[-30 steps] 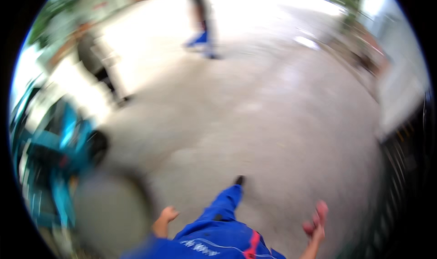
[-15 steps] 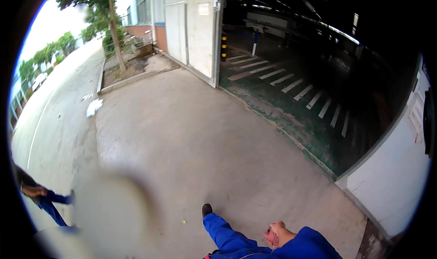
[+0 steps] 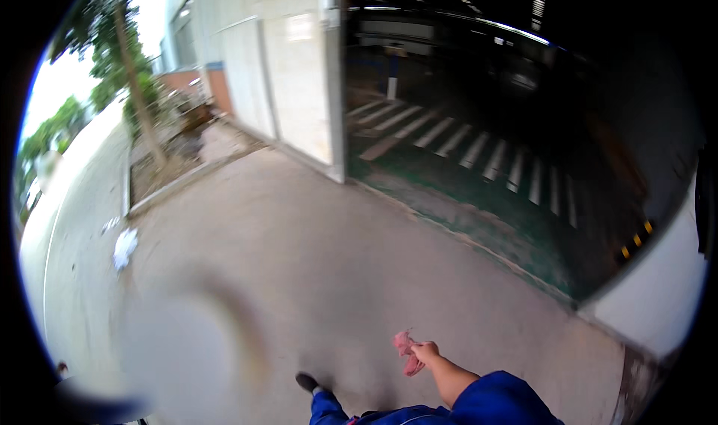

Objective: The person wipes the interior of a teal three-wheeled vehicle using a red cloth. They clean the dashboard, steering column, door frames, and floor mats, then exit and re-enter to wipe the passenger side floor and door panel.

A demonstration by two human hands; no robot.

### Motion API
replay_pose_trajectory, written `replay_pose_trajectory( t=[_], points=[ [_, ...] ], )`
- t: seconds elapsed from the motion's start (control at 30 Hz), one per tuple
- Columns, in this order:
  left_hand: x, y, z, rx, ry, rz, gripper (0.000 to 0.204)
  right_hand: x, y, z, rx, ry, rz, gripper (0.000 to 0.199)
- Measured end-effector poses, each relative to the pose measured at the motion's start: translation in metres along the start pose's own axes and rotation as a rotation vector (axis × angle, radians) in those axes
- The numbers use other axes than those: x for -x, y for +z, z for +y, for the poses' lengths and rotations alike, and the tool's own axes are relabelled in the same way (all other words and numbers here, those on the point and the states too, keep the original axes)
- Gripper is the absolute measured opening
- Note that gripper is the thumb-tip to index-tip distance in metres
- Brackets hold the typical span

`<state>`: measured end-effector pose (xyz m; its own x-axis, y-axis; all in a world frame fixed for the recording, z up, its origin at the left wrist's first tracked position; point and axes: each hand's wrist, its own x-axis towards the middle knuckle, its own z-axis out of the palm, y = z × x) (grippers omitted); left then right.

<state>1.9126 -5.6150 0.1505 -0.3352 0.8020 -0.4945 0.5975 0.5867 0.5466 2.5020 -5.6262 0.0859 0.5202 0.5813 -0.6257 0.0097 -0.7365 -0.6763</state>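
My right hand [image 3: 426,352], its bare forearm coming out of a blue sleeve, is stretched forward over the concrete. Its fingers are closed on a crumpled pink cloth [image 3: 410,365], which hangs out on both sides of the grip. Whether the cloth is a rag or a glove I cannot make out. My left hand is out of the picture. Below, a dark shoe [image 3: 307,382] and a blue trouser leg of mine show on the concrete ground [image 3: 299,253].
Ahead to the right, a wide doorway opens onto a dark hall with white floor stripes [image 3: 473,150]. A pale door panel [image 3: 299,88] stands left of it, a white wall [image 3: 651,298] right. A tree [image 3: 134,81] grows in a curbed bed. White litter [image 3: 126,248] lies at left.
My right hand has swung forward and left, bringing the pink cloth into plain sight. The view has turned right and moved closer to the doorway. The person at left has mostly gone from view.
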Motion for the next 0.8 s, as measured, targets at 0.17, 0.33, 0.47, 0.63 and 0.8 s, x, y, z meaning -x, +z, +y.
replay_pose_trajectory(
  t=[0.17,0.33,0.47,0.63,0.8],
  points=[
    [-0.061,-0.018,-0.049,0.067,-0.314,-0.050,0.049,-0.064,0.018,-0.141,-0.179,-0.084,0.080,0.032],
    [-0.144,-0.110,-0.093,-0.296,-0.281,-0.207,0.036,-0.018,0.013,-0.274,-0.374,0.015,0.035,0.030],
    [-0.315,-0.168,0.026,0.135,-0.135,-0.043,0.050,-0.159,0.034,-0.429,-0.742,-0.058,-0.103,0.022],
    [-0.474,-0.263,0.245,-0.041,0.206,0.209,0.046,-0.242,0.132,-0.574,-1.155,-0.278,-0.440,0.043],
    [-0.606,-0.302,0.152,0.192,-0.132,0.226,0.047,-0.340,0.302,-0.784,-1.254,-0.389,-0.693,0.054]
  ],
)
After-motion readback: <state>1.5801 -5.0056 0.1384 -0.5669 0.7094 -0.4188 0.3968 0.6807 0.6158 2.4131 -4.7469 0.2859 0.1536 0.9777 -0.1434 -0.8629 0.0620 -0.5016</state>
